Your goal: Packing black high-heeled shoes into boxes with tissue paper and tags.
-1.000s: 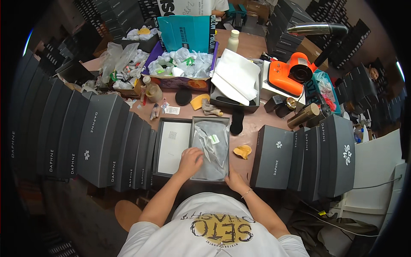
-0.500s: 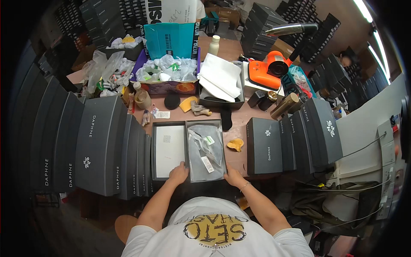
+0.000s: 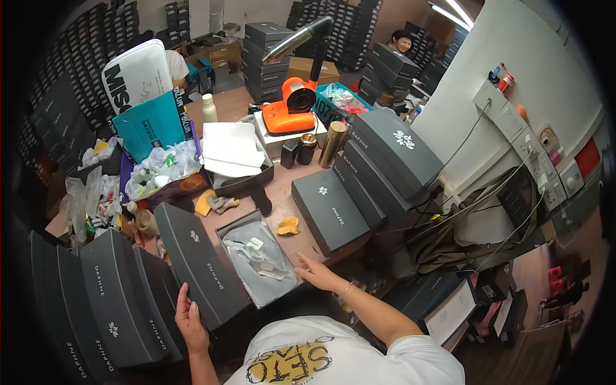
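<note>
A dark grey shoebox lid (image 3: 202,263) lies outer face up, slanted, just left of an open shoebox (image 3: 280,292). My left hand (image 3: 191,319) rests against the lid's lower left edge, fingers stretched out. Inside the open box is grey wrapping (image 3: 250,231) with clear plastic, a white paper tag and a small green-and-white label; what lies beneath the wrapping is hidden. My right hand (image 3: 316,274) touches the box's near right corner, its fingers extended. A yellow crumpled piece (image 3: 289,225) lies on the table beyond the box.
Dark shoeboxes stand in a row at left (image 3: 115,295) and are stacked at right (image 3: 330,208). Farther back are a tray of white paper (image 3: 232,149), a bin of plastic-wrapped bits (image 3: 160,168) and an orange machine (image 3: 289,115). A person (image 3: 401,43) is among far boxes.
My view has swung to the right. The white-lined lid beside the open box now shows its dark outer face. My left hand has moved to the lid's outer left edge.
</note>
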{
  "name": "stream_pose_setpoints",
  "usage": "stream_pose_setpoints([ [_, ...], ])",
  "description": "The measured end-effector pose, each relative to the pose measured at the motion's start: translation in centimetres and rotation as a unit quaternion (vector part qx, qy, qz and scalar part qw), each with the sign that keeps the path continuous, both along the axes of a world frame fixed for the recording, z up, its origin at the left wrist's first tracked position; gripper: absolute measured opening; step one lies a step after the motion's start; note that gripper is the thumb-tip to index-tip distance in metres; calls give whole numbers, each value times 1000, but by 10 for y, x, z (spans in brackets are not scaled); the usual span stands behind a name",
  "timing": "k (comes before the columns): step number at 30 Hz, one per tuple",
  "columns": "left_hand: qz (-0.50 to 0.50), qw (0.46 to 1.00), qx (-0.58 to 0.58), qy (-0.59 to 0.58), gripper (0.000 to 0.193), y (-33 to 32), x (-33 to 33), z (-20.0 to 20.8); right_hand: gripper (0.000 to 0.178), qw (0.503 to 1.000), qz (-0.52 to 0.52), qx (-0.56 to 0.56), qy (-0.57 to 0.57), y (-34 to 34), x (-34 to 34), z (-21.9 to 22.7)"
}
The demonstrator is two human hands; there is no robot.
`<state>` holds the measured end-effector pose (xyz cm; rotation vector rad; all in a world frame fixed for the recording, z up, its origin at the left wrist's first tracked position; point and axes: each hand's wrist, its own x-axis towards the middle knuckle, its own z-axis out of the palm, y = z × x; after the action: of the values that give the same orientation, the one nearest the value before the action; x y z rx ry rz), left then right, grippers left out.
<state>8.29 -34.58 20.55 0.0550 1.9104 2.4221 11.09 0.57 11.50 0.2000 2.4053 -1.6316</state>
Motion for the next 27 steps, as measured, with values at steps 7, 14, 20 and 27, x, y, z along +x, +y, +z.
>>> stream_pose_setpoints([
  [7, -69, 984, -148, -73, 53, 84, 21, -123, 63, 997, -31, -16, -62, 1, -45, 3],
  [14, -47, 968, -220, -108, 52, 95, -13, -144, 59, 993, -7, 118, -13, -20, -64, -76],
  [20, -52, 963, -198, -175, 44, 77, -20, -167, 66, 995, -49, 79, -38, -24, -70, -75],
  [27, -96, 933, -34, -346, 43, 84, -35, -123, 71, 994, -99, 0, 54, -21, -42, -52],
])
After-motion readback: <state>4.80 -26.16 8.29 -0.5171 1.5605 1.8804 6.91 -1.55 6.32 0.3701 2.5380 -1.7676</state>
